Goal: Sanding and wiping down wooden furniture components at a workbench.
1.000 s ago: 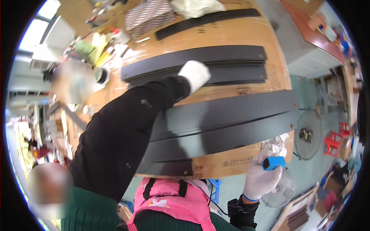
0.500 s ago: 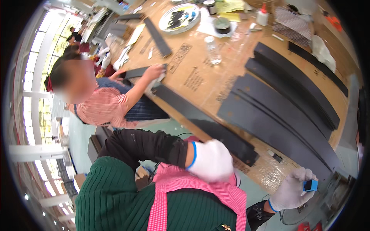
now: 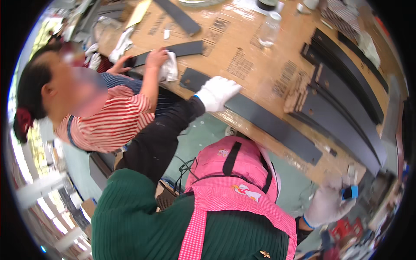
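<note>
My left hand (image 3: 218, 93), in a white glove, is closed over a long dark grey board (image 3: 273, 123) along the table's near edge, lying across its width; the fingertips are partly hidden. In my right hand (image 3: 328, 203), also gloved and held low at the right beyond the table's near edge, is a small blue and black block (image 3: 349, 193), pinched at the fingers. At my left, a co-worker in a striped shirt rests a bare hand with a white cloth (image 3: 170, 67) by another dark strip (image 3: 184, 49).
Several curved dark boards (image 3: 346, 117) lie at the right of the cardboard-covered table (image 3: 242, 47). A clear glass jar (image 3: 270, 30) stands near the far middle. Another dark strip (image 3: 178, 16) lies far left. Black cables (image 3: 185, 170) hang below the table edge.
My left hand has moved forward from in front of my chest onto the long board. My right hand still holds the block. The whole view has shifted, and the co-worker appears closer.
</note>
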A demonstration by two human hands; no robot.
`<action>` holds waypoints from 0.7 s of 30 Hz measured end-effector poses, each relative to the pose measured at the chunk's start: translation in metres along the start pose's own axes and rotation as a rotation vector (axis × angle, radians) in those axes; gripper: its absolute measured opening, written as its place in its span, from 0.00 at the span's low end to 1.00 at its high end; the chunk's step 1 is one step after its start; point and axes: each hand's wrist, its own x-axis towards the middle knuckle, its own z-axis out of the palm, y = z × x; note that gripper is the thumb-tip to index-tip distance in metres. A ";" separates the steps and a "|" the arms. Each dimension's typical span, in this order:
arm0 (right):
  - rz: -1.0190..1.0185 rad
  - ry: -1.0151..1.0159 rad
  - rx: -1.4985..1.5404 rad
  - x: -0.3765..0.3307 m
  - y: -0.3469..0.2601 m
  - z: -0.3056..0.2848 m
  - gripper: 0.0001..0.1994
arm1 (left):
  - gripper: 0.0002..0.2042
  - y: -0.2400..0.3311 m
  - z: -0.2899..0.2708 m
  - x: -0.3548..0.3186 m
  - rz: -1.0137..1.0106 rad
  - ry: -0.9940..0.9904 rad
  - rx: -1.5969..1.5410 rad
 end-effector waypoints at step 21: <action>-0.200 0.249 0.111 -0.071 -0.064 -0.075 0.17 | 0.29 0.120 0.045 0.052 0.064 -0.013 0.049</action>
